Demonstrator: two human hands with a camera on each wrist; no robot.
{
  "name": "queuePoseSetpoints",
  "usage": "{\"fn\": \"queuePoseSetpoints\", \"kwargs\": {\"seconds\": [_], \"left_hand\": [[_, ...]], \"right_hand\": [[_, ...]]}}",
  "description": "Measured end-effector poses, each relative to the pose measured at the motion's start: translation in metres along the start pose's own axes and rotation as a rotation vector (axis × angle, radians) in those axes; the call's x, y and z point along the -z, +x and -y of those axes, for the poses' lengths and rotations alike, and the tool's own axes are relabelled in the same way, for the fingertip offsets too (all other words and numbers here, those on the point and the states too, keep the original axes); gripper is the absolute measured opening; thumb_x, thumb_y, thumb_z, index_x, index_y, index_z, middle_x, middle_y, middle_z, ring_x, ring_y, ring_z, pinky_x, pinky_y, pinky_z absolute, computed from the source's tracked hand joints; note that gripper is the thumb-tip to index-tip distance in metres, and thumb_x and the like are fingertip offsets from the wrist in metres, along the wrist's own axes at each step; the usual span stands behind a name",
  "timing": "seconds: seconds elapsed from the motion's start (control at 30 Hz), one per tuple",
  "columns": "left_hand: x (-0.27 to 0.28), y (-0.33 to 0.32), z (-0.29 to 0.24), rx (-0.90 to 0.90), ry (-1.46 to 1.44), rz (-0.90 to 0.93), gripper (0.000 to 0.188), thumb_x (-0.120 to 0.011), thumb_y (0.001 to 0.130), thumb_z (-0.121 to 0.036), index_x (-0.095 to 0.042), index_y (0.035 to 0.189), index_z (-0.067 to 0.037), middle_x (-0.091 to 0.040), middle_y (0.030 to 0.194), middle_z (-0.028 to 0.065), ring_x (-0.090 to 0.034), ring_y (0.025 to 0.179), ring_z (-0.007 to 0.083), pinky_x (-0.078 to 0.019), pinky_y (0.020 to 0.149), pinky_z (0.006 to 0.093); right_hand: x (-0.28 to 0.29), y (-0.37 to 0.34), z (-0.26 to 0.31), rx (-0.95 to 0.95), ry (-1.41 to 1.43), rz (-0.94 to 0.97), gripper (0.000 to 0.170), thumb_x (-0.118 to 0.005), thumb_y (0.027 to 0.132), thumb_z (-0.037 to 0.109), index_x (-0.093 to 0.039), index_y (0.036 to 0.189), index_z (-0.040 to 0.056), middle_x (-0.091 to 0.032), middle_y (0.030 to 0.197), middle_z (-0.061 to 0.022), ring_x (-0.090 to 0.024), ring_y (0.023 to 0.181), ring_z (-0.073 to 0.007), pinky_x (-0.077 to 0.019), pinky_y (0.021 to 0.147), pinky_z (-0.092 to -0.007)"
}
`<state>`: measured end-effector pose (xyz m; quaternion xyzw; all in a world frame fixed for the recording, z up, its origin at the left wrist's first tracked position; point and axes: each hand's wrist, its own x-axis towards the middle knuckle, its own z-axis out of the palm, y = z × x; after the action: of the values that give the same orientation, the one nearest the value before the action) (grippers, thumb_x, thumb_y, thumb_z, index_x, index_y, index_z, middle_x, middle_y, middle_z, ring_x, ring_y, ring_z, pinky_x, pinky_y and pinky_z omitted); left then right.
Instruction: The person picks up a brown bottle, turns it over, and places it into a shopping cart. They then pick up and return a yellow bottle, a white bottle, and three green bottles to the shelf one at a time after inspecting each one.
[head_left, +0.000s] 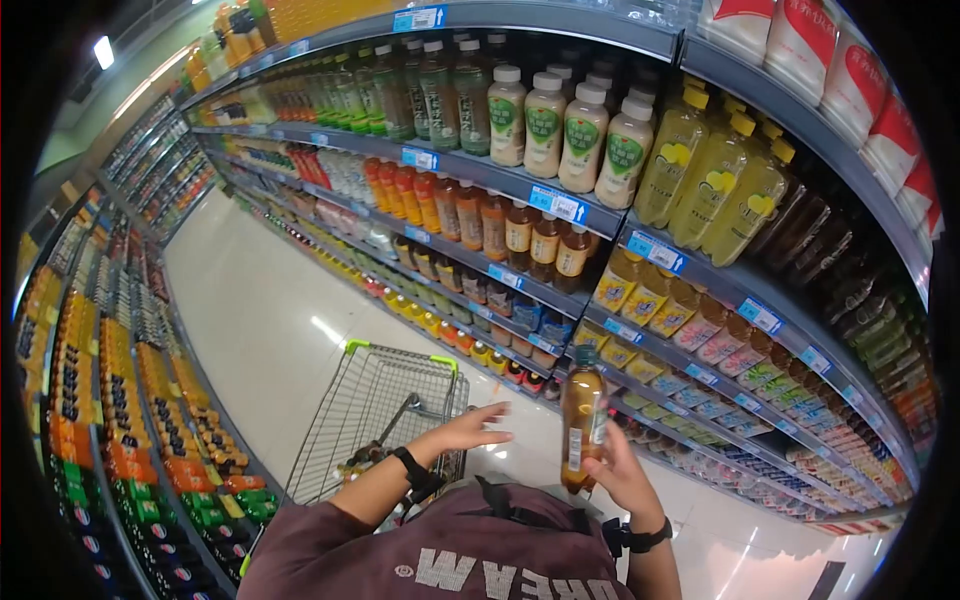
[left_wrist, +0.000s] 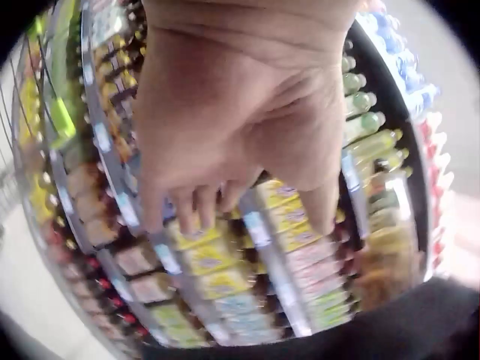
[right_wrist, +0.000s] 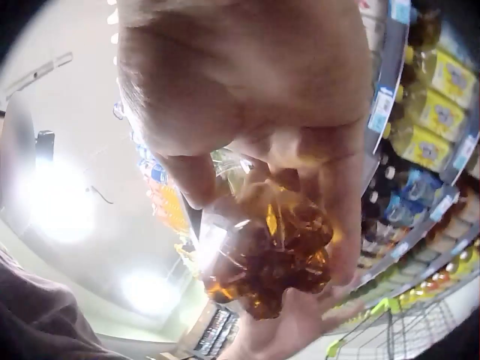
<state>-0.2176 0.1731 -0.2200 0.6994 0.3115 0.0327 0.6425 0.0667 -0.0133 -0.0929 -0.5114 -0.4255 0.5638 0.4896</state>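
Note:
My right hand (head_left: 622, 468) grips a clear plastic bottle (head_left: 578, 415) of amber drink, held upright in front of the body. It has a dark green cap (head_left: 585, 355) and a label with a barcode patch. Seen from below in the right wrist view, the lobed bottle base (right_wrist: 274, 251) sits between the thumb and fingers. The left hand (head_left: 470, 430) is to the left of the bottle, empty, its fingers extended towards it. In the left wrist view the palm of that hand (left_wrist: 240, 120) fills the upper middle, with the shelves behind.
A wire shopping cart (head_left: 375, 400) with lime green corners stands ahead on the left, a few items inside. Long shelves of bottled drinks (head_left: 570, 130) line the right side. Another drink display (head_left: 130, 430) runs along the left, beyond a pale tiled aisle (head_left: 240, 290).

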Motion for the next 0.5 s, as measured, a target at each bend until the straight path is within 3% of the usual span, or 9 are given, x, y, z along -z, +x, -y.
{"fn": "queuePoseSetpoints", "kwargs": {"seconds": [0.1, 0.13, 0.2, 0.27, 0.33, 0.4, 0.43, 0.47, 0.5], "left_hand": [[-0.026, -0.005, -0.096, -0.241, -0.644, 0.302, 0.098, -0.079, 0.09, -0.039, -0.022, 0.163, -0.007, -0.031, 0.164, 0.0149, -0.028, 0.152, 0.0279, -0.0281, 0.122, 0.0438], [-0.033, -0.003, -0.112, -0.202, -0.611, 0.217, 0.106, -0.086, 0.08, -0.046, -0.028, 0.159, -0.007, -0.036, 0.16, 0.0127, -0.036, 0.148, 0.0269, -0.0301, 0.122, 0.0463], [-0.053, -0.002, -0.156, -0.333, -0.729, 0.085, 0.095, -0.083, 0.083, -0.048, -0.036, 0.154, -0.007, -0.05, 0.149, 0.0119, -0.05, 0.137, 0.0278, -0.0388, 0.116, 0.0472], [-0.07, 0.001, -0.168, -0.368, -0.969, 0.022, 0.068, -0.077, 0.092, -0.035, -0.045, 0.145, -0.006, -0.06, 0.137, 0.0101, -0.059, 0.128, 0.0245, -0.0458, 0.111, 0.0404], [-0.086, 0.004, -0.182, -0.326, -1.022, -0.281, 0.05, -0.074, 0.095, -0.029, -0.051, 0.134, -0.007, -0.063, 0.128, 0.0076, -0.064, 0.114, 0.0196, -0.0516, 0.101, 0.0358], [-0.096, 0.009, -0.199, -0.417, -0.711, -0.699, 0.043, -0.071, 0.097, -0.021, -0.05, 0.131, -0.007, -0.063, 0.12, 0.0053, -0.064, 0.105, 0.0164, -0.0518, 0.097, 0.0345], [-0.104, 0.01, -0.206, -0.39, -0.707, -0.818, 0.042, -0.07, 0.097, -0.017, -0.048, 0.131, -0.007, -0.062, 0.116, 0.0047, -0.062, 0.102, 0.0147, -0.0516, 0.094, 0.0338], [-0.111, 0.013, -0.207, -0.39, -0.703, -0.829, 0.042, -0.07, 0.097, -0.017, -0.048, 0.131, -0.007, -0.062, 0.116, 0.0047, -0.062, 0.102, 0.0147, -0.0516, 0.094, 0.0338], [-0.117, 0.014, -0.208, -0.394, -0.735, -0.88, 0.041, -0.068, 0.098, -0.019, -0.046, 0.132, -0.007, -0.061, 0.115, 0.0056, -0.063, 0.102, 0.0157, -0.0519, 0.094, 0.0341]], "right_hand": [[0.001, 0.009, -0.002, -0.082, 0.196, 0.313, 0.067, -0.057, 0.106, 0.032, -0.026, 0.157, 0.0011, -0.055, 0.137, -0.0129, -0.059, 0.116, -0.0176, -0.0499, 0.095, -0.0333], [0.002, 0.009, -0.013, -0.082, 0.255, 0.31, 0.066, -0.054, 0.107, 0.032, -0.025, 0.158, 0.0019, -0.053, 0.143, -0.0149, -0.061, 0.121, -0.0226, -0.0473, 0.105, -0.0392], [0.003, 0.007, 0.007, -0.255, 0.663, 0.526, 0.066, -0.052, 0.108, 0.035, -0.025, 0.158, 0.0013, -0.051, 0.148, -0.0175, -0.06, 0.127, -0.0276, -0.0476, 0.108, -0.0429], [0.006, 0.008, 0.023, -0.315, 0.831, 0.565, 0.065, -0.049, 0.109, 0.037, -0.025, 0.158, 0.0019, -0.05, 0.149, -0.0193, -0.06, 0.128, -0.0311, -0.0473, 0.109, -0.0466], [0.014, 0.015, 0.012, -0.405, 0.844, 0.529, 0.064, -0.049, 0.108, 0.039, -0.028, 0.156, 0.0016, -0.056, 0.142, -0.0179, -0.062, 0.124, -0.0278, -0.0484, 0.106, -0.0418], [0.008, 0.018, 0.002, -0.123, 0.399, 0.153, 0.064, -0.057, 0.105, 0.038, -0.034, 0.152, 0.0014, -0.06, 0.133, -0.0147, -0.063, 0.118, -0.0223, -0.0501, 0.099, -0.0356], [0.01, 0.016, 0.015, -0.088, 0.105, 0.135, 0.065, -0.067, 0.101, 0.035, -0.038, 0.148, 0.0008, -0.061, 0.126, -0.0109, -0.062, 0.113, -0.0178, -0.0502, 0.093, -0.0307], [0.01, 0.013, 0.012, -0.087, 0.107, 0.145, 0.065, -0.067, 0.101, 0.035, -0.038, 0.148, 0.0008, -0.061, 0.126, -0.0109, -0.062, 0.113, -0.0178, -0.0502, 0.093, -0.0307], [0.006, 0.01, 0.013, 0.08, 0.038, 0.157, 0.066, -0.07, 0.099, 0.032, -0.038, 0.147, 0.0014, -0.061, 0.124, -0.0106, -0.062, 0.109, -0.0166, -0.0518, 0.088, -0.0298]]}}
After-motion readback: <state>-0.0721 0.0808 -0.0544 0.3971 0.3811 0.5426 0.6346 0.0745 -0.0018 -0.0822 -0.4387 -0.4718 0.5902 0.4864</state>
